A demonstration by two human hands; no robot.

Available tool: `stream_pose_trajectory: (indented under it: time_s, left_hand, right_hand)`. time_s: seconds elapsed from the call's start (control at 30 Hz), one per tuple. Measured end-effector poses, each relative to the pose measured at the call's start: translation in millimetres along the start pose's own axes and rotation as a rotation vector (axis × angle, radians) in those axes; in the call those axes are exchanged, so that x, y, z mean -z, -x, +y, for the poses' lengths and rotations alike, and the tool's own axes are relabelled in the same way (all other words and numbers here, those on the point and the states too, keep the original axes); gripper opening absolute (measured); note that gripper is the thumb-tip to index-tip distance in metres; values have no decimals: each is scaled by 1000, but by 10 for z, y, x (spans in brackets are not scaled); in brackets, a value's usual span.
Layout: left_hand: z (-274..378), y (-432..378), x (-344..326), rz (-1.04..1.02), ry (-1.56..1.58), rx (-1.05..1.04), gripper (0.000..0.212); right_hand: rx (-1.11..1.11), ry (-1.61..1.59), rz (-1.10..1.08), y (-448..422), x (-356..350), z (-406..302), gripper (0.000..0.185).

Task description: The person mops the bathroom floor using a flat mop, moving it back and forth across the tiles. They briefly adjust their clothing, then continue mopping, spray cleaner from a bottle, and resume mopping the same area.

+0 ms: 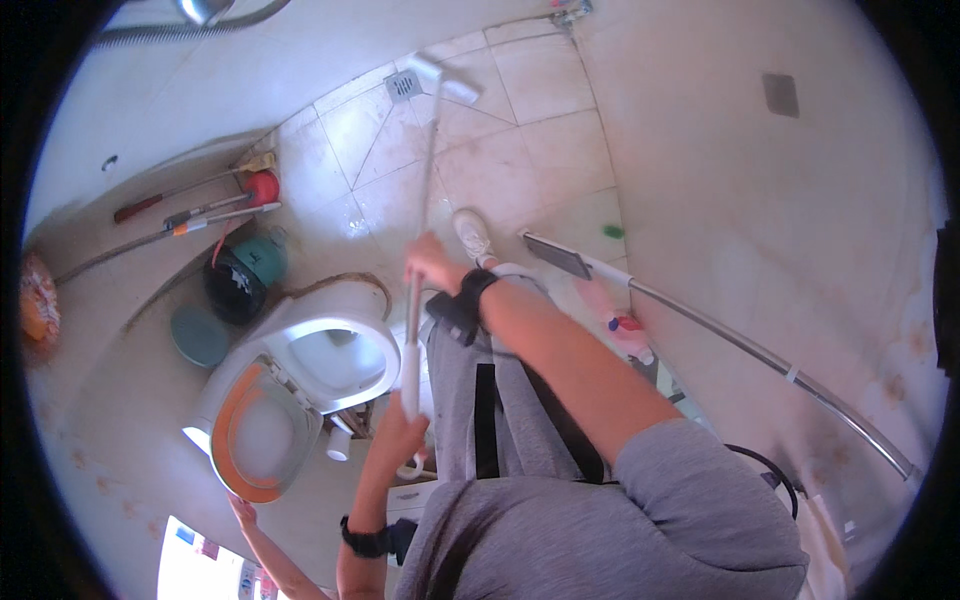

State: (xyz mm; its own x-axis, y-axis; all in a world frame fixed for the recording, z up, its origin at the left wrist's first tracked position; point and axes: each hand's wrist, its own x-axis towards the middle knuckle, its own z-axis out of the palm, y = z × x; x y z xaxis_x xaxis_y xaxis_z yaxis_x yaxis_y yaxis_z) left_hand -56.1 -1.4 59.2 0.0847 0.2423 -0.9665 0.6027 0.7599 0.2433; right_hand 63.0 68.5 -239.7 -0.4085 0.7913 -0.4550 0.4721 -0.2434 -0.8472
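Both of my hands grip the long pole of a white floor squeegee (454, 81), whose head lies on the tiled floor beside a square metal floor drain (403, 87). My right hand (433, 264) is closed around the middle of the pole, above my shoe. Lower down, near the hooked end, my left hand (405, 435) holds the white handle section. A toilet (341, 360) stands to the left with its lid and orange-padded seat (266, 435) raised. Another person's hand (241, 511) is at the edge of the raised seat.
A flat-headed mop (720, 326) leans along the right wall, near a pink bottle (626, 334) and a green object (613, 232). At left are a waste bin (236, 283), a teal lid (199, 335), a red plunger (261, 189) and several long-handled tools.
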Motion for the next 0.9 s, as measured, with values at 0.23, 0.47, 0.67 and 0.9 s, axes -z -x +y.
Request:
stream_pose_trajectory:
  time_s: [0.23, 0.47, 0.67, 0.9]
  left_hand:
    - [248, -497, -5, 5, -136, -75, 29]
    - [-503, 154, 153, 171, 25, 165, 27]
    - [-940, 588, 105, 189, 276, 336, 29]
    - [-540, 156, 223, -151, 507, 88, 31]
  right_hand:
    - [-848, -750, 290, -172, 827, 305, 22]
    - [23, 138, -197, -161, -788, -94, 13]
    - [347, 554, -343, -163, -1955, -551, 6]
    - [-166, -271, -337, -109, -562, -246, 12]
